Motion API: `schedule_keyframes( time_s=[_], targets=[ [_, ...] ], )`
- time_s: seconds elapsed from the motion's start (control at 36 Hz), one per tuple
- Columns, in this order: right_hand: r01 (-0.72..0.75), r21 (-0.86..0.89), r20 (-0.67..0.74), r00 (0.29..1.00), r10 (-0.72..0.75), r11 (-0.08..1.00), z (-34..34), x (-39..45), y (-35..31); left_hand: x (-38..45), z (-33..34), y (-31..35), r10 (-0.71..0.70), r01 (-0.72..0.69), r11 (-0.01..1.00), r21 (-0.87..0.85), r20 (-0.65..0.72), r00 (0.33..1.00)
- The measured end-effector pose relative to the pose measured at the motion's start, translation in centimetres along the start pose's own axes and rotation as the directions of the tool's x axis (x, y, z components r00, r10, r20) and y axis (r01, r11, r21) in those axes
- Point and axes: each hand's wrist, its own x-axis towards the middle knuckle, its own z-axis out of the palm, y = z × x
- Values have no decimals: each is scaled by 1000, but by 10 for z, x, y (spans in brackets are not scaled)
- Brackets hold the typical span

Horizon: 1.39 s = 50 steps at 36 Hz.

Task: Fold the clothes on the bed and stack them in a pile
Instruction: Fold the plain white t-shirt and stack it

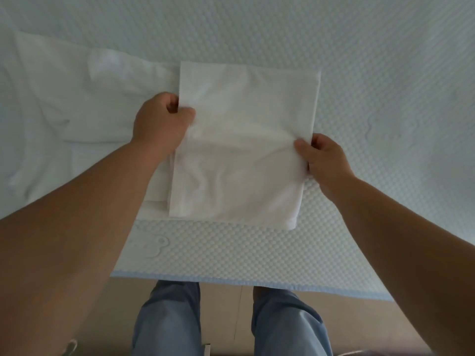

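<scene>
From my seat, more white clothes [77,104] lie spread and rumpled toward the bed's [385,73] left side, reaching under the cloth's left edge. My left hand [160,124] is closed on the left edge of the folded white cloth [244,140], thumb on top and fingers curled beneath. The cloth sits near the bed's front edge, about the middle, a rough rectangle with its lower layers showing at the front and left. My right hand [325,160] pinches its right edge, thumb on the fabric. Below the front edge, my jeans [167,322] stand over a tan floor [226,304].
</scene>
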Motion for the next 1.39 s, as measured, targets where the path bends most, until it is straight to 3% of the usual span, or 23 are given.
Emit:
schedule_keyframes(
  time_s=[0.11, 0.19, 0.25, 0.33, 0.44, 0.58, 0.67, 0.72, 0.89, 1.0, 1.08, 1.17, 1.31, 1.39],
  targets=[
    [76, -180, -103, 990, -95, 981, 6, -12, -1, -13, -2, -5, -32, 34, 999, 17, -109, 994],
    [3, -141, -153, 988, -24, 990, 10, -34, 8, -39, -7, -14, 13, -2, 999, 48, -248, 969],
    [-77, -141, -155, 986, 55, 987, 14, -49, 19, -58, -6, -23, -52, 72, 993, 96, -198, 979],
    [-117, -179, -104, 990, 99, 977, 20, -70, 37, -80, 3, -39, -187, 188, 966, 178, -19, 982],
    [-142, -177, -65, 989, 133, 974, 21, -78, 47, -91, 10, -47, -257, 258, 955, 144, -26, 966],
    [-208, 28, 16, 978, 208, 978, 7, -75, 57, -95, 15, -50, -310, 300, 944, 135, 56, 949],
    [-221, 185, 94, 974, 207, 958, -1, -74, 67, -103, 17, -56, -244, 239, 968, 76, 59, 968],
    [-204, 199, 93, 978, 189, 959, -1, -75, 71, -111, 20, -59, -196, 194, 980, 43, 29, 980],
    [-72, -69, -70, 995, 67, 995, 9, -92, 79, -123, 22, -64, -165, 168, 985, 25, -105, 981],
    [-47, -69, -62, 997, 43, 997, 6, -101, 86, -126, 17, -53, 30, 5, 985, 173, -199, 979],
    [-20, -115, -60, 998, 13, 993, 6, -101, 88, -124, 20, -40, 284, -248, 934, 257, -115, 952],
    [50, -237, -60, 996, -66, 970, 8, -102, 89, -107, 31, -28, 487, -474, 798, 372, 65, 871],
    [172, -391, -13, 981, -192, 904, 10, -101, 101, -61, 43, -39, 364, -452, 624, 637, 275, 890],
    [202, -432, 4, 975, -222, 879, 11, -98, 102, -54, 47, -48, 336, -457, 589, 666, 312, 889]
  ],
)
